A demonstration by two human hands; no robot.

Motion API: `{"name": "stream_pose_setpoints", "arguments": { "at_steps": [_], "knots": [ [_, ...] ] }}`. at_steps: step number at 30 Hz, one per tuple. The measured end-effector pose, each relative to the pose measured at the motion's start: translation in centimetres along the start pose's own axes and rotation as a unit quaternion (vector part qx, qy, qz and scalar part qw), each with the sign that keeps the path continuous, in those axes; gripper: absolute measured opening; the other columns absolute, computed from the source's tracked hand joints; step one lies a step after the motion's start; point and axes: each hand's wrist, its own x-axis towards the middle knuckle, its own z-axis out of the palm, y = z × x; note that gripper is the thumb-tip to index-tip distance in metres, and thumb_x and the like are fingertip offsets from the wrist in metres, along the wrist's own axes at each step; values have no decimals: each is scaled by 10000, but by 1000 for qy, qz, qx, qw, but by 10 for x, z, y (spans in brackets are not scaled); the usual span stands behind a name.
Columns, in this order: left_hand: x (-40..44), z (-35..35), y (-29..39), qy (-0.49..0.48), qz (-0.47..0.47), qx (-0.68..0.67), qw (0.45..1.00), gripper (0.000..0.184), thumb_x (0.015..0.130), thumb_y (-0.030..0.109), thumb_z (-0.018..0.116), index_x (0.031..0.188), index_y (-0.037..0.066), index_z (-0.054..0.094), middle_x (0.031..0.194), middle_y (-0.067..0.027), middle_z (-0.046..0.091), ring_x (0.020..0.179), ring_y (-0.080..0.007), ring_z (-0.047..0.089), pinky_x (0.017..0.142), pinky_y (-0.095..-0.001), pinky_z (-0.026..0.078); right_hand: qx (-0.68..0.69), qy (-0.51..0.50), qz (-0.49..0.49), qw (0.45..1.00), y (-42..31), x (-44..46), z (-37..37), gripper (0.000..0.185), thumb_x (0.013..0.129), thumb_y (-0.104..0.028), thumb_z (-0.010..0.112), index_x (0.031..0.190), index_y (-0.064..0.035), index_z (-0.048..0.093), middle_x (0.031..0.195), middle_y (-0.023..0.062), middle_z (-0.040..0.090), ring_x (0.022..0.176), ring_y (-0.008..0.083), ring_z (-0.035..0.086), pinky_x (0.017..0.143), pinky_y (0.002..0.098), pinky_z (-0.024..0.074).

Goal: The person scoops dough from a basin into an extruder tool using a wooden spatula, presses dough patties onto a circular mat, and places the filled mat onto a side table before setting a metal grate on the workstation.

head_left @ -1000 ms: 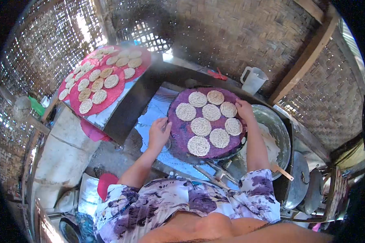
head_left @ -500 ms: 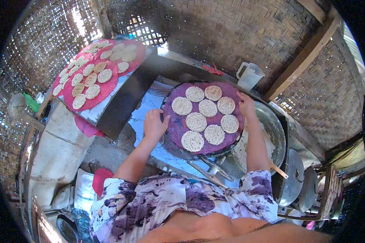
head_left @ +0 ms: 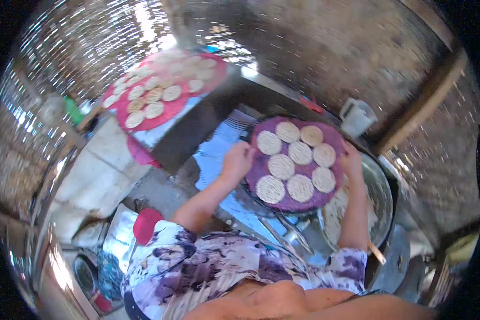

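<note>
A purple round cloth-like sheet [head_left: 302, 169] carries several pale, lacy round cakes [head_left: 281, 167] that look like strands pressed into discs. My left hand [head_left: 238, 161] grips its left edge with bent fingers and thumb. At the upper right edge, my right hand [head_left: 351, 158] pinches the same sheet. Under the sheet shows the dark rim of a round support [head_left: 256, 200], and I cannot tell how far the sheet is off it. Below my right forearm is a large metal basin [head_left: 391, 194] with pale batter or dough [head_left: 333, 213] inside.
Pink round sheets [head_left: 168, 113] with more lacy cakes lie on a raised dark box-like stand [head_left: 197, 125] at the left. A translucent pitcher [head_left: 359, 118] stands behind the basin. Metal utensils [head_left: 298, 237] lie near my body. A wooden handle [head_left: 377, 253] sticks out by the basin.
My view has swung, so the scene sits further right and is blurred. The sheet has shifted slightly on its dark support, and both hands have closed more tightly on its edges.
</note>
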Motion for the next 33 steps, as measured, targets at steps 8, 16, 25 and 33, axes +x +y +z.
{"name": "stream_pose_setpoints", "arguments": {
  "at_steps": [8, 16, 25, 33],
  "knots": [
    [23, -2, 19, 66, 30, -98, 993, 154, 783, 132, 601, 847, 2, 552, 773, -198, 583, 708, -358, 575, 614, -397, 458, 66, -50, -4, 997, -15, 14, -33, 487, 661, -20, 579, 1146, -15, 539, 1110, 166, 577, 970, 229, 574, 839, 288, 436],
    [96, -83, 13, 69, 92, -139, 984, 185, 764, 165, 636, 818, -6, 592, 766, -160, 606, 667, -276, 603, 609, -348, 480, 93, -101, 4, 991, -123, 56, -90, 535, 624, 26, 538, 1159, -7, 530, 1047, 135, 607, 893, 201, 580, 811, 285, 433],
    [205, -258, -104, 98, 14, -96, 990, 286, 763, 268, 632, 884, 9, 617, 793, -131, 628, 750, -212, 613, 678, -319, 474, 178, -92, -63, 978, -305, 169, -13, 535, 663, -15, 559, 1195, 3, 505, 855, 24, 592, 705, 96, 504, 635, 232, 421],
    [290, -358, -268, 213, 30, -7, 977, 227, 748, 200, 643, 811, -16, 612, 759, -168, 631, 704, -270, 630, 641, -344, 491, 254, -160, -75, 951, -445, 292, 182, 527, 629, -28, 595, 1151, -93, 560, 890, 63, 659, 737, 111, 576, 678, 257, 461]
  ]
}}
